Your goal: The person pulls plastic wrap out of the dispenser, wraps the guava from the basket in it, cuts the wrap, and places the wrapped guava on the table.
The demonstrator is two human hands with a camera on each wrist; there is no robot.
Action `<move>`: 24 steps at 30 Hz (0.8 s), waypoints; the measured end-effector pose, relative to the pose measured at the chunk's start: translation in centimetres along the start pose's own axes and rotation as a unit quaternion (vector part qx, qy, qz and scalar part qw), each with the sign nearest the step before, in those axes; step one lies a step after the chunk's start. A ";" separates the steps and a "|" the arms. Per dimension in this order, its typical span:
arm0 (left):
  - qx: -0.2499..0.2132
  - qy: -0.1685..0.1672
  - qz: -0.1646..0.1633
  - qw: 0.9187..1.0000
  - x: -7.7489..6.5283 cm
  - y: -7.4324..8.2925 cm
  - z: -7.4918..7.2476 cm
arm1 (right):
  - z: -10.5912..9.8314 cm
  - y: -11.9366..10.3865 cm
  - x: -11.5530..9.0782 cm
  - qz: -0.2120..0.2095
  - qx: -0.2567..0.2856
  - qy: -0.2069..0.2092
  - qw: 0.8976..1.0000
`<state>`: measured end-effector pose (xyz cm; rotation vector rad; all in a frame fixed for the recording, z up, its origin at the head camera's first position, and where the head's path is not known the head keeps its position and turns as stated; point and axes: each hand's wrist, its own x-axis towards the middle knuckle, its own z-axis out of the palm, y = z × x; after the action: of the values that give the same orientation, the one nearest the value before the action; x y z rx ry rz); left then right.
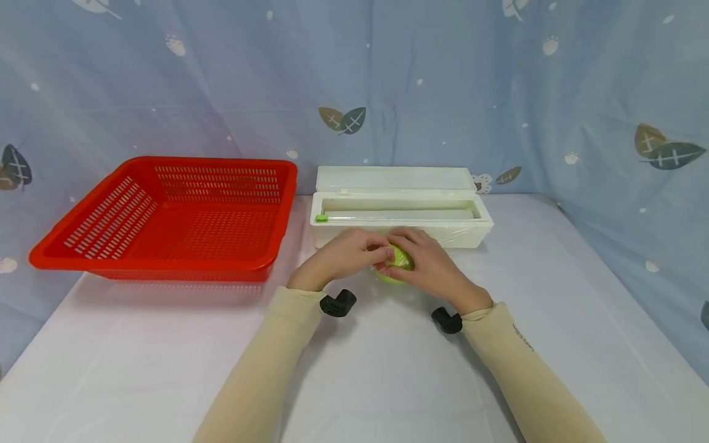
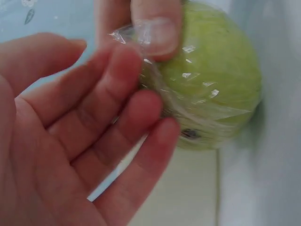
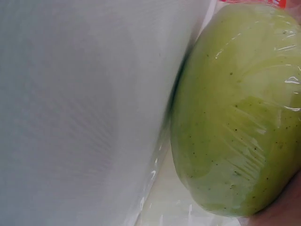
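A round green fruit [image 1: 402, 258], speckled with small dark dots, sits in front of the white box, wrapped in clear cling film [image 2: 197, 92]. My right hand [image 1: 429, 261] holds it from the right, thumb on the near side and fingers over the far side. From the left, my left hand [image 1: 351, 253] reaches in, its fingertips [image 2: 162, 134] touching the gathered film at the fruit's side. In the left wrist view the left thumb stands apart from those fingers. Beside the fingertips, a right-hand digit [image 2: 157, 33] presses the film down. The right wrist view shows the film smooth over the fruit [image 3: 235, 117].
Behind the fruit stands a white cling film box [image 1: 465, 235], its lid [image 1: 393, 178] raised, with a green slider [image 1: 321, 218] on its front rail. A red slotted plastic basket [image 1: 260, 275] is at the left. A blue patterned curtain [image 1: 432, 80] hangs behind the white-covered table [image 1: 388, 381].
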<state>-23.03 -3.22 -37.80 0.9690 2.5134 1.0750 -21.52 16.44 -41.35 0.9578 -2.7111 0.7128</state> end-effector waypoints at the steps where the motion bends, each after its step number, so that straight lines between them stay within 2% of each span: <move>1: -0.005 -0.001 -0.002 1.000 0.0 0.0 0.0 | 0.0 0.0 0.0 0.000 -0.002 0.000 1.000; 4: -0.058 -0.002 -0.029 0.998 -0.2 -0.1 -0.1 | 0.0 0.0 0.1 0.000 -0.006 -0.005 1.000; 8: -0.163 -0.004 -0.060 0.985 -0.5 -0.4 -0.2 | -0.1 0.1 0.0 0.004 -0.004 -0.016 1.000; 10: -0.192 -0.008 -0.065 0.979 -0.5 -0.5 -0.2 | -0.2 0.1 0.0 0.008 -0.003 -0.021 1.000; 14: -0.209 -0.024 -0.075 0.975 -0.6 -0.3 -0.4 | -0.2 0.0 0.0 0.022 -0.003 -0.020 1.000; 16: -0.213 -0.036 -0.079 0.973 -0.7 0.3 -0.6 | -0.2 -0.1 0.0 0.030 -0.009 -0.015 0.999; 19: -0.226 -0.051 -0.075 0.970 -0.7 0.5 -0.6 | -0.2 -0.3 0.1 0.034 -0.011 -0.011 0.999; 24: -0.227 -0.046 -0.081 0.970 -0.5 0.2 -0.3 | -0.2 -0.3 0.2 0.037 0.004 -0.017 0.999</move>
<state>-22.69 -3.68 -37.48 0.6544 2.0902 1.4266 -21.48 16.30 -41.00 0.8839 -2.7882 0.7269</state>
